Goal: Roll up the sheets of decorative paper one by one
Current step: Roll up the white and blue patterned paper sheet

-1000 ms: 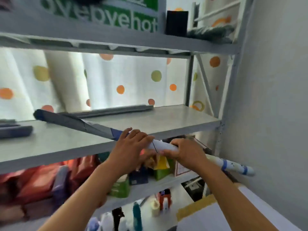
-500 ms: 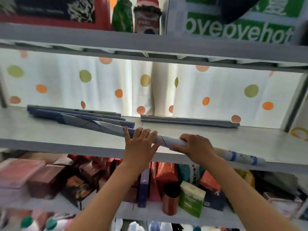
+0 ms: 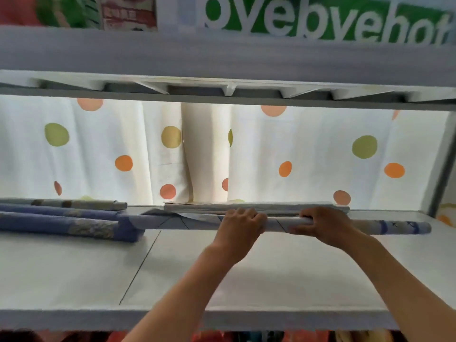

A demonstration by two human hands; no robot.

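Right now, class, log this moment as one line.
left hand: grips paper roll | right hand: grips same roll | roll: on shelf

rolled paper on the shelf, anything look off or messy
Mostly tidy. The roll held by the left hand and right hand looks unevenly wound: a loose flap edge sticks out near its left end. The blue rolls lie roughly parallel on the shelf.

Pale blue-and-white patterned paper roll (image 3: 276, 224), smooth and faintly glossy; matt white-painted shelf board (image 3: 222, 272); soft white cloth curtain with coloured dots (image 3: 308, 149), lightly creased
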